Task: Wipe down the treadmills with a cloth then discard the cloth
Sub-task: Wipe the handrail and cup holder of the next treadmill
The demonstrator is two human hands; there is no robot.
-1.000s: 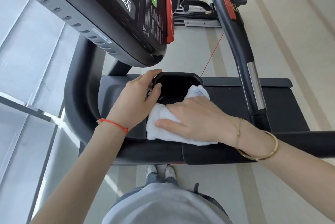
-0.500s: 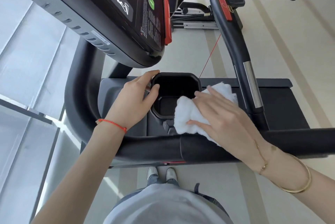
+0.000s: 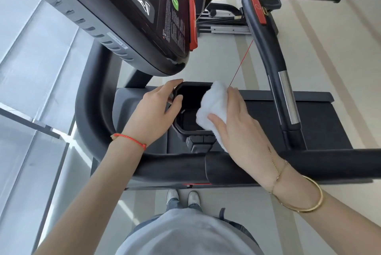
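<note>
head view, looking down past a grey shirt and pale shoes (image 3: 183, 198) on the floor. nearest, the thick black padded front handlebar (image 3: 169, 167) crossing the frame. just beyond, right hand (image 3: 241, 129) clamped on the folded white terry cloth (image 3: 213, 108), thumb under one edge and fingers over the top, pressing it against the right rim of the black moulded plastic cup holder (image 3: 190, 108). left hand (image 3: 153, 114) curled round the holder's left rim, steadying it. best done by keeping the cloth bunched, following the rim all the way round, then dipping into the well, with the left hand bracing so the holder does not flex; worth staying clear of the thin red safety cord (image 3: 242, 62). farther out, dark treadmill belt deck (image 3: 309, 116), black side rail with a silver sensor band (image 3: 287, 98), glossy black console panel (image 3: 132, 7) overhead. beyond, pale striped flooring (image 3: 329, 58) and tall window glass (image 3: 31, 69) at left.
</note>
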